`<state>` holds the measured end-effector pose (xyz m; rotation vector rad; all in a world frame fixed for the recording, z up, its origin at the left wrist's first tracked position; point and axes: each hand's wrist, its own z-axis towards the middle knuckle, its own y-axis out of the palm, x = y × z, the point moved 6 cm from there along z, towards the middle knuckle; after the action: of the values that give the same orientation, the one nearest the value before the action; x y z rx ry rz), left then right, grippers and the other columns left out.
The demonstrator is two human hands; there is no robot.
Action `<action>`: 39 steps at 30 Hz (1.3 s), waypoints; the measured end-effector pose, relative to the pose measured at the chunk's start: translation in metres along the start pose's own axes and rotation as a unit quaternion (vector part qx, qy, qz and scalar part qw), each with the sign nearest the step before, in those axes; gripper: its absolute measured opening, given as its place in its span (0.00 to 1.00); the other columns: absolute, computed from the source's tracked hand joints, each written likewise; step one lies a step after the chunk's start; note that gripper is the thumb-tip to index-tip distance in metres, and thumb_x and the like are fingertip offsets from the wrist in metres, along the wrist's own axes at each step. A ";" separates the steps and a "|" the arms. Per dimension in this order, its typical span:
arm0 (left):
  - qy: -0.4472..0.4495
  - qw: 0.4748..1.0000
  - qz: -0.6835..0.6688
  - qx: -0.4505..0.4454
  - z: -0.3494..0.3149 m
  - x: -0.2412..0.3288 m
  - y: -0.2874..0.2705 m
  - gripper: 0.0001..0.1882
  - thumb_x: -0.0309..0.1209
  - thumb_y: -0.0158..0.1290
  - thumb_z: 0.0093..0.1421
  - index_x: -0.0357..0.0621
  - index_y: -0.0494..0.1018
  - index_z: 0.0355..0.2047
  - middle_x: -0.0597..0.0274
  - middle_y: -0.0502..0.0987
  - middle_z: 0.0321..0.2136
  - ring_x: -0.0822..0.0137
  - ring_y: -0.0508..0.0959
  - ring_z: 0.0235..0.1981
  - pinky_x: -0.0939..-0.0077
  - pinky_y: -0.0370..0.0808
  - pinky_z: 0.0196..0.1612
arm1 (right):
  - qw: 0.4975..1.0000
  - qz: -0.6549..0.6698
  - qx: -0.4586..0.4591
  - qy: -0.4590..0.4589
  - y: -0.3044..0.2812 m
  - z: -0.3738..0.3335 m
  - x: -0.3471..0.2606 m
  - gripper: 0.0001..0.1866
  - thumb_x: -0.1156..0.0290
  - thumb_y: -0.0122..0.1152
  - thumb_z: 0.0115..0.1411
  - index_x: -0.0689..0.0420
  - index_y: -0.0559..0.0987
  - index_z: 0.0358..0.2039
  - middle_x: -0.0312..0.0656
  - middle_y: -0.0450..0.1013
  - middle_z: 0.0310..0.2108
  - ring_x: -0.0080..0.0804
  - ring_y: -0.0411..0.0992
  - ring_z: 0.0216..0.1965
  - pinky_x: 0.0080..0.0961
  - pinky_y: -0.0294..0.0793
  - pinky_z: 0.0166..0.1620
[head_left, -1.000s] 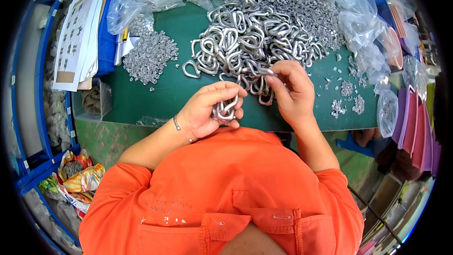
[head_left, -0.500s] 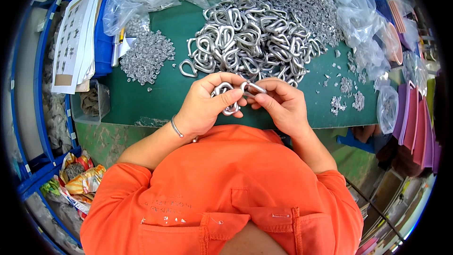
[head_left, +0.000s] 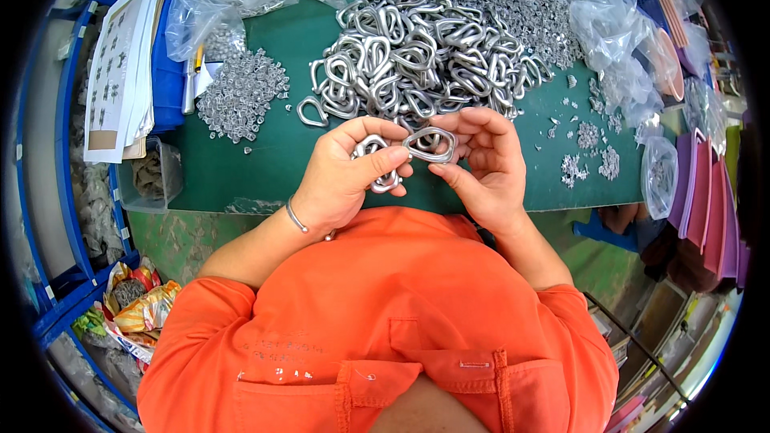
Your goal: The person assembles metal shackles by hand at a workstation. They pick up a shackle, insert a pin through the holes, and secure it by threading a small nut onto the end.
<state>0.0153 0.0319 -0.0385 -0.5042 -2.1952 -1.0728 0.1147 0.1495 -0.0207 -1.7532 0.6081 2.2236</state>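
Several silver D-shaped metal rings (head_left: 387, 184) are gripped in my left hand (head_left: 333, 168), between the thumb and curled fingers. My right hand (head_left: 491, 168) pinches another metal ring (head_left: 434, 158) by its right end, thumb below and fingers above. This ring is turned broad side up, and its left end meets the left thumb and fingertips. Just beyond both hands lies a large heap of the same metal rings (head_left: 425, 56) on the green tabletop (head_left: 281, 168). One loose ring (head_left: 312, 112) rests at the heap's near left edge.
Small clear pieces (head_left: 241, 96) form a pile at the left, beside a blue file holder with papers (head_left: 128, 72). A plastic tub (head_left: 164, 176) stands at the table's left corner. Small greyish pieces (head_left: 513, 8) spread behind the rings. Clear plastic bags (head_left: 618, 48) line the right.
The ring in my right hand has turned from edge-on to broad side up. My right fingers have lifted and spread a little. The left hand keeps its hold.
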 end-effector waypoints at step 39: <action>-0.022 1.000 -0.011 0.013 0.001 -0.004 -0.002 0.06 0.27 0.48 0.57 0.40 0.68 0.35 0.62 0.70 0.24 0.70 0.74 0.25 0.77 0.73 0.22 | 0.892 -0.446 0.014 -0.078 -0.077 0.043 -0.058 0.06 0.79 0.59 0.47 0.60 0.76 0.28 0.40 0.72 0.26 0.30 0.71 0.29 0.21 0.69 0.33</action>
<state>0.0164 0.0313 -0.0429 -0.4970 -2.2552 -1.0533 0.1256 0.2411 0.0306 -1.3887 -0.1981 1.6366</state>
